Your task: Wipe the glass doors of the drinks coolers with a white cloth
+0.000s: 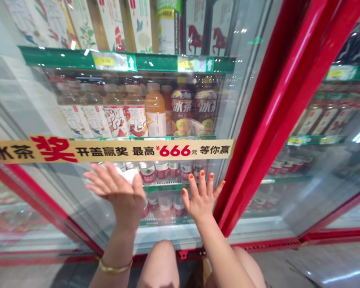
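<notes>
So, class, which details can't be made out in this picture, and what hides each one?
All in the head view:
White item: partly hidden behind the left hand; what it is can't be told.
Right hand: palm faces away, hidden by the hand's own back.
Bottles just below the banner: tops hidden behind it.
Top-shelf drinks: tops cut off by the upper edge.
Price labels: too blurred to read surely.

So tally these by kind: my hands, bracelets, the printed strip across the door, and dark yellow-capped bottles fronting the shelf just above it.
Left hand and right hand: 2
Bracelet: 1
Printed strip: 1
Dark yellow-capped bottles: 2
Total: 6
</notes>
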Motion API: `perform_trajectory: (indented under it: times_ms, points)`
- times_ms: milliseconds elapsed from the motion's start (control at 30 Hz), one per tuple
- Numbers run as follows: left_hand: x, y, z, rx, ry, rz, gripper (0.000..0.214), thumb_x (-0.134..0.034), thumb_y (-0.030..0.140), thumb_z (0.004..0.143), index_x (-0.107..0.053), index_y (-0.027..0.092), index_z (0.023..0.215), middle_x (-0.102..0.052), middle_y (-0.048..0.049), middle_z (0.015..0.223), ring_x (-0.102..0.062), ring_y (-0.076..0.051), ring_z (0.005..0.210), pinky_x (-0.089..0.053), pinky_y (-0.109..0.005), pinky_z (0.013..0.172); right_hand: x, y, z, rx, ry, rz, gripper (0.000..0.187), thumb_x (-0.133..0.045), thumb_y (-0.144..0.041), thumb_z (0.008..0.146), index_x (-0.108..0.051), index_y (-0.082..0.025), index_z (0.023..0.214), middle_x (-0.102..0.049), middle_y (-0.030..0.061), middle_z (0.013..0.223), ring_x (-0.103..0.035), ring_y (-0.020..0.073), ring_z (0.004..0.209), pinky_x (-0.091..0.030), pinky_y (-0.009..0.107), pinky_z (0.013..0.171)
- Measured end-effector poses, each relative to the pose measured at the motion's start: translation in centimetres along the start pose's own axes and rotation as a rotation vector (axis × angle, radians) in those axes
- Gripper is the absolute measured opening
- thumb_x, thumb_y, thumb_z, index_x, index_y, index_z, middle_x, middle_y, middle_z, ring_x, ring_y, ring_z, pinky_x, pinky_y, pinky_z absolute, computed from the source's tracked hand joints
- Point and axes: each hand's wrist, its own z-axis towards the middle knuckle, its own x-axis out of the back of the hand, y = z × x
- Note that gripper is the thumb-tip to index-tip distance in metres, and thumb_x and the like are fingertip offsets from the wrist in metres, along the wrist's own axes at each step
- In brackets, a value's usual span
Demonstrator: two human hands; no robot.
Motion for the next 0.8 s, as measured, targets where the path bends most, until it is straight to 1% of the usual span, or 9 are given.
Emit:
perform_trajectory:
  times_ms: [100,167,267,400,467,533,633,700,800]
  points:
    - [-1.7,2.1,-2.8,-0.370,-0.128,0.022,0.097,-0.064,0.048,0.104,-0.006,0.031,0.180,-0.008,-0.0137,0.189,0.009,-0.042,0.174,0.008,-0.078,0.135,0.2,0.0,0.1,0.001,-0.005,0.010,0.084,-0.062,-0.038,0.102,-0.026,-0.027,0.178,-0.015,0.0079,0.188,-0.010,0.0336,0.175,-0.004,0.071,0.140]
    - [-2.4,1.5,-6.0,-0.531,-0.167,0.051,0.091,-0.066,0.046,0.103,-0.014,0.044,0.178,-0.024,-0.0064,0.186,0.001,-0.037,0.176,0.010,-0.075,0.136,0.2,0.0,0.1,-0.002,-0.001,0.022,0.084,-0.061,-0.038,0.103,-0.026,-0.026,0.178,-0.014,0.0072,0.188,-0.011,0.0329,0.175,-0.003,0.069,0.140]
    - [-1.9,-0.8,-7.6,-0.387,-0.112,0.091,0.096,-0.066,0.042,0.104,-0.007,0.037,0.179,-0.018,-0.0128,0.187,0.001,-0.041,0.175,0.011,-0.079,0.133,0.2,-0.1,0.0,-0.009,-0.001,0.037,0.085,-0.064,-0.037,0.101,-0.028,-0.027,0.177,-0.018,0.0084,0.188,-0.013,0.0341,0.175,-0.007,0.069,0.140]
    - [-0.7,-0.1,-3.8,-0.101,-0.012,0.023,0.090,-0.048,0.039,0.110,0.009,0.024,0.179,0.015,-0.0185,0.186,0.020,-0.044,0.172,0.014,-0.081,0.131,0.0,-0.1,-0.4,-0.028,-0.011,0.041,0.086,-0.067,-0.036,0.098,-0.031,-0.030,0.176,-0.027,0.0095,0.186,-0.015,0.0347,0.175,-0.008,0.069,0.140]
    - [-1.2,1.7,-3.3,-0.157,-0.038,-0.015,0.083,-0.045,0.037,0.111,0.000,0.025,0.180,0.007,-0.0156,0.188,0.019,-0.042,0.172,0.014,-0.080,0.131,0.0,0.0,-0.5,-0.041,-0.017,0.037,0.086,-0.068,-0.036,0.098,-0.032,-0.031,0.176,-0.033,0.0094,0.183,-0.017,0.0344,0.174,-0.008,0.070,0.140]
    - [-2.1,2.5,-4.8,-0.305,-0.095,-0.026,0.079,-0.051,0.036,0.109,-0.014,0.031,0.179,-0.013,-0.0115,0.188,0.013,-0.038,0.174,0.014,-0.078,0.133,0.0,0.1,-0.6,-0.036,-0.016,0.040,0.085,-0.068,-0.038,0.098,-0.034,-0.031,0.175,-0.038,0.0105,0.181,-0.019,0.0348,0.174,-0.011,0.071,0.139]
    - [-2.7,0.4,-7.8,-0.439,-0.121,-0.014,0.082,-0.062,0.032,0.105,-0.025,0.038,0.177,-0.030,-0.0092,0.184,0.003,-0.035,0.175,0.011,-0.075,0.136,0.0,0.1,-0.6,-0.017,-0.011,0.052,0.084,-0.068,-0.038,0.098,-0.035,-0.029,0.175,-0.033,0.0114,0.183,-0.016,0.0341,0.175,-0.010,0.070,0.139]
    - [-2.2,-2.0,-7.8,-0.366,-0.064,0.012,0.086,-0.060,0.031,0.104,-0.018,0.033,0.179,-0.018,-0.0147,0.186,0.003,-0.042,0.174,0.007,-0.081,0.134,0.0,0.1,-0.5,-0.020,-0.011,0.057,0.084,-0.067,-0.036,0.098,-0.034,-0.029,0.175,-0.030,0.0107,0.185,-0.015,0.0337,0.175,-0.008,0.071,0.139]
    - [-0.9,-3.6,-4.9,-0.096,0.054,0.061,0.086,-0.045,0.033,0.108,0.002,0.020,0.179,0.005,-0.0236,0.185,0.010,-0.050,0.171,0.005,-0.088,0.129,-0.1,0.0,-0.4,-0.031,-0.001,0.052,0.083,-0.066,-0.036,0.099,-0.033,-0.030,0.175,-0.030,0.0095,0.185,-0.016,0.0342,0.175,-0.009,0.073,0.139]
